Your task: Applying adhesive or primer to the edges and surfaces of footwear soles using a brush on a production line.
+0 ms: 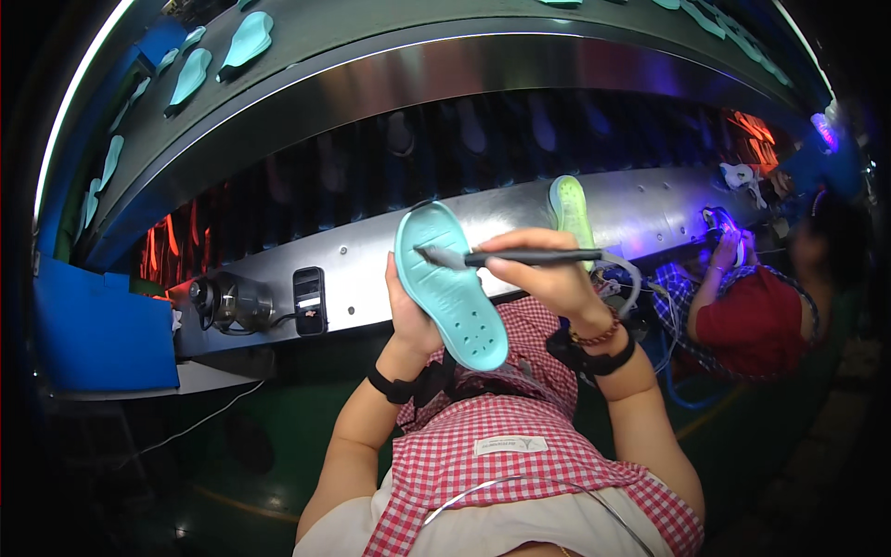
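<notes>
My left hand (409, 320) grips a turquoise shoe sole (464, 320) along its left edge, holding it tilted in front of my apron. Several holes pierce the sole's lower end, and shallow grooves run across its upper part. Between the fingers of my right hand (552, 278) is a brush (448, 258) with a black handle and a greyish tip. That tip lies over the sole's upper half, seemingly touching it. From the brush's rear end a pale tube (635, 283) curves down past my wrist. Behind my right hand, a yellow-green sole (573, 212) rests on the metal ledge.
The metal ledge (362, 246) carries a see-through jar (243, 302) and a black oblong device (310, 302). Beyond it, a conveyor belt (325, 60) bears several turquoise pieces (248, 40); red glows show beneath. A blue box (111, 320) stands left. At right, a co-worker (756, 316) handles something under violet light.
</notes>
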